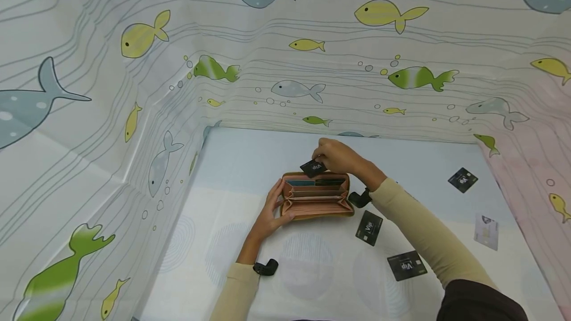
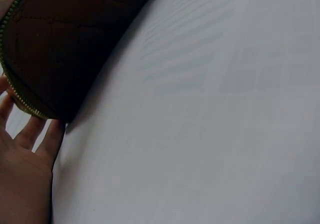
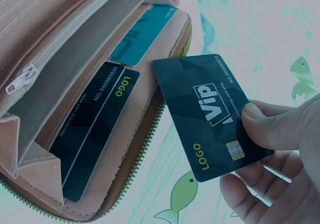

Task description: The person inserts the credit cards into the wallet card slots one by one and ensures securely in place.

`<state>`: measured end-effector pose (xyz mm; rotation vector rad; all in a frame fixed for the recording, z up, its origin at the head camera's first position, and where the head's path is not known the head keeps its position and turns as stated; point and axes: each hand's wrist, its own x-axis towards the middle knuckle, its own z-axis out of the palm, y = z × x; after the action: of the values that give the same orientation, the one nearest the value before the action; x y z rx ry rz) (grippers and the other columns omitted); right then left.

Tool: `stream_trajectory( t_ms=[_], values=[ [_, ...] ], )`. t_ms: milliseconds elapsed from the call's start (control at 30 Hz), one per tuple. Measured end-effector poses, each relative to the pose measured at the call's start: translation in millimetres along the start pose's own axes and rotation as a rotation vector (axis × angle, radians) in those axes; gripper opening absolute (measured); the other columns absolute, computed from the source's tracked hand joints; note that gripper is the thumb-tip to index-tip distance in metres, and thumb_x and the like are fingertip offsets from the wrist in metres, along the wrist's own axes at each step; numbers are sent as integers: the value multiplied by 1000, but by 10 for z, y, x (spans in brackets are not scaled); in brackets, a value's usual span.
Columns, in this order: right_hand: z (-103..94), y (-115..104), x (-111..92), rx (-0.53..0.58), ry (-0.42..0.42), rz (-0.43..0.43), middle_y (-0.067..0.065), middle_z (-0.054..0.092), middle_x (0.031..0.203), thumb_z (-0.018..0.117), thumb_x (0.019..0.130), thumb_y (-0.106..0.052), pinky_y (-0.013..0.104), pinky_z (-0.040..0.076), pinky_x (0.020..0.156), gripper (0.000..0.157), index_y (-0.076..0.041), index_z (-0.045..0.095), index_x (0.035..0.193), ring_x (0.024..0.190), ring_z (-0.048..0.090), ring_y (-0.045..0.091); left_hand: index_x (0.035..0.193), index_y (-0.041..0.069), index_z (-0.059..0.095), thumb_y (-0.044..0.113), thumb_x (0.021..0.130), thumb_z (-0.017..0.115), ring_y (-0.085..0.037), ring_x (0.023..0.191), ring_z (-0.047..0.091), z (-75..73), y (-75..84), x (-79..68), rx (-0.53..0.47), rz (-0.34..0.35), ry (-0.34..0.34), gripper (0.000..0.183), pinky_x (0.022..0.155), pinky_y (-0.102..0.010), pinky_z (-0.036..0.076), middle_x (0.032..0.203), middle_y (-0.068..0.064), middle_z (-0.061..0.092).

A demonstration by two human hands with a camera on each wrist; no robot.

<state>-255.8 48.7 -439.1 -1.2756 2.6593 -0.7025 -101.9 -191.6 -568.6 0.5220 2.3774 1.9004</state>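
An open zip-around wallet (image 1: 318, 210) with a pink lining lies on the table. My left hand (image 1: 267, 217) grips its left end, the thumb along the front edge; the wallet's dark quilted outside (image 2: 70, 39) shows in the left wrist view. My right hand (image 1: 336, 156) pinches a black VIP card (image 3: 205, 114) by one end, between thumb and fingers. The card is over the wallet's far edge, outside the slots. In the far-side slots sit a blue card (image 3: 145, 34) and black cards (image 3: 95, 129), one overlapping another. A white zip pull (image 3: 22, 79) shows on the middle pocket.
Right of the wallet, a black VIP card (image 1: 369, 228) lies near it and another black card (image 1: 407, 265) lies closer to me. Farther right are a third black card (image 1: 463, 180) and a pale card (image 1: 486, 232). Fish-patterned cloth (image 1: 258, 33) rises behind the table.
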Motion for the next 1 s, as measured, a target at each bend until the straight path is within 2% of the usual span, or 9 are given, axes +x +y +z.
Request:
stream_trajectory(
  t_ms=[233,533,767,1000],
  values=[
    [6,1,4,-2,-38,2,10,62,87,64,94,1,35,54,73,17,-2,79,100,80,59,20,161,4,11,5,90,68,-42,153,11,1,1,8,-10,-11,7,91,113,-67,29,167,-23,0],
    [38,-6,11,-19,-40,-9,8,60,85,65,94,-1,34,53,72,16,-3,79,100,77,56,18,160,2,12,3,90,68,-44,152,12,10,-5,8,-6,-2,7,91,112,-68,30,167,-24,1],
    [101,-21,30,-13,-73,-11,7,63,90,64,96,-3,33,54,74,17,-4,79,103,81,59,17,161,3,12,5,89,68,-43,153,11,10,-10,14,-6,-7,9,90,112,-68,30,166,-26,1],
    [158,-38,66,-13,-59,-53,6,66,88,64,95,-3,33,55,74,16,-5,79,101,80,61,17,161,2,11,4,90,68,-44,153,10,3,-14,12,-12,-1,6,91,112,-69,29,165,-27,0]
  ],
)
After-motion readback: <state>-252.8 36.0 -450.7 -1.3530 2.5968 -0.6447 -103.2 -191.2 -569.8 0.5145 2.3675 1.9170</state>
